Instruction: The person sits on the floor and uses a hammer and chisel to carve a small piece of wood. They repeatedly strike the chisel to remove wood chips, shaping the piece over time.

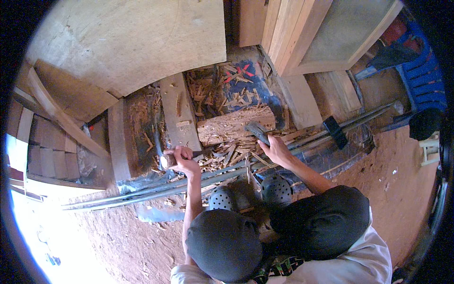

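Observation:
A rough, chipped log (222,127) lies across the wood scraps before my crouched knees. My left hand (183,161) is closed around a thick, round-ended tool handle (166,161), left of the log's near end. A short dark part of that tool juts from the fist toward the chips; its exact kind is unclear. My right hand (279,150) grips a dark grey, blunt tool (257,132), whose far end lies over the log's right part. Its kind I cannot make out. Wood chips (231,154) are heaped between the log and my feet.
Long metal pipes (227,176) run across in front of my perforated clogs (276,189). Beams (178,113) flank the log. A large plywood sheet (137,42) is at far left, a framed wooden panel (331,38) at far right. A black flat object (335,132) rests by the pipes; a blue plastic chair (423,80) stands right.

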`<state>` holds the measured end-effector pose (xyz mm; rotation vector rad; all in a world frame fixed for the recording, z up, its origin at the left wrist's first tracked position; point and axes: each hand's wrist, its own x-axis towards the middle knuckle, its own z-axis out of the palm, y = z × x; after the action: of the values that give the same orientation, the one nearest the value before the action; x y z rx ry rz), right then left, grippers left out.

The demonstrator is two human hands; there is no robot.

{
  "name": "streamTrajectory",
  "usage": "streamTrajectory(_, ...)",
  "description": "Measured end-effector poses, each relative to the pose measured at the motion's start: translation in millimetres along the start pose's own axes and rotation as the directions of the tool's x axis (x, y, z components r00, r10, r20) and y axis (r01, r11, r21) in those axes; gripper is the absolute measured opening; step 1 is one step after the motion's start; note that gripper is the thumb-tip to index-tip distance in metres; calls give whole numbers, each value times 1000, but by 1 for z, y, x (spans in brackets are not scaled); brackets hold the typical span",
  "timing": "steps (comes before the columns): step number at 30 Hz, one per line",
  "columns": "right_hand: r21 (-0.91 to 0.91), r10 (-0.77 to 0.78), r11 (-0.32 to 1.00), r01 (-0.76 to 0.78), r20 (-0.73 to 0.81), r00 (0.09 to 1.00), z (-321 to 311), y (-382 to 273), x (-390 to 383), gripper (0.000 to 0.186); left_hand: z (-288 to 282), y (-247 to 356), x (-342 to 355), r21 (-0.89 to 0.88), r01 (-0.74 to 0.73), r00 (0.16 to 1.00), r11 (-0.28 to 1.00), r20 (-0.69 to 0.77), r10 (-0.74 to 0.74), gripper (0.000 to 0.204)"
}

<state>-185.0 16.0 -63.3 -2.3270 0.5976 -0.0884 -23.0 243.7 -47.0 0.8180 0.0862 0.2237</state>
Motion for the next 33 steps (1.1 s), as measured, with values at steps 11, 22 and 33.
streamTrajectory(11, -42, 5, 999, -4, 12, 1000, 5, 8, 2, 33, -6, -25, -23, 206, -7, 999, 978, 53, -5, 20)
streamTrajectory(22, 20, -65, 998, 67, -56, 996, 2, 1, -1, 31, 9, -7, 13, 15, -121, 992, 993, 45, 120, 17)
streamTrajectory(33, -37, -45, 998, 44, -35, 998, 7, 10, 0, 32, 0, -22, 6, 69, -81, 997, 994, -11, 82, 17)
